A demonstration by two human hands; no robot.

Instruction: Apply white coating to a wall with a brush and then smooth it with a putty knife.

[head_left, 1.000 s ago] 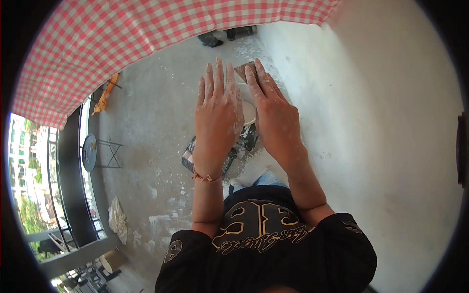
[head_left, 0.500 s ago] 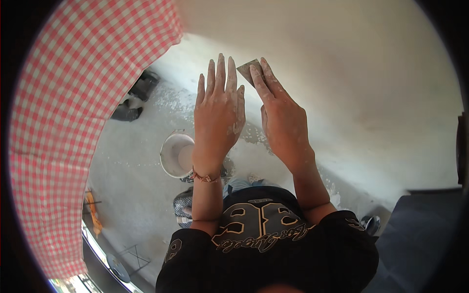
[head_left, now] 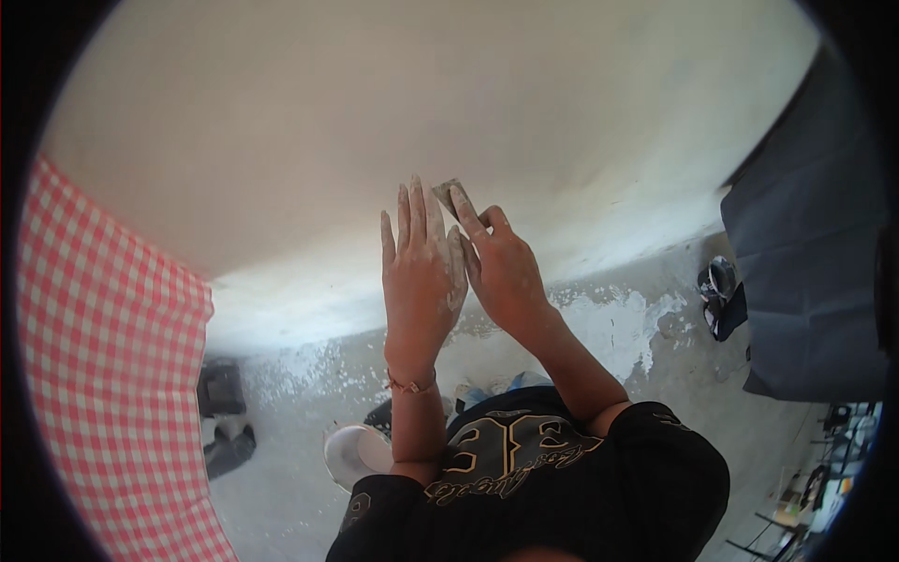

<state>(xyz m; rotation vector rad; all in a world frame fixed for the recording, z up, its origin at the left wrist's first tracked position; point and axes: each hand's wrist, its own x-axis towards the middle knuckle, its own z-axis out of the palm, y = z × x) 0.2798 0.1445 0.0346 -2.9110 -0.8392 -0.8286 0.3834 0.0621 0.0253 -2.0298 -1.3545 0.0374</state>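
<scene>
My left hand (head_left: 418,295) is stretched out flat in front of me, fingers long and smeared with whitish plaster. Close on its right, my right hand (head_left: 508,276) grips a small scraper (head_left: 447,191) with a flat grey blade. The index finger lies along the blade while the other fingers bend; any handle is hidden by the hand. The blade's tip is right beside my left fingertips, and I cannot tell whether they touch. Behind both hands rises a pale wall (head_left: 309,122).
A white bucket (head_left: 341,457) with pale contents stands on the splattered floor (head_left: 281,440), left of my body. Red-checked cloth (head_left: 112,347) hangs at the left; a dark grey sheet (head_left: 810,253) hangs at the right. Dark shoes (head_left: 230,450) lie by the checked cloth.
The view has turned so the wall spans the top and the checked cloth sits lower. My right hand has come closer to the left, one of its fingers now bent off the blade.
</scene>
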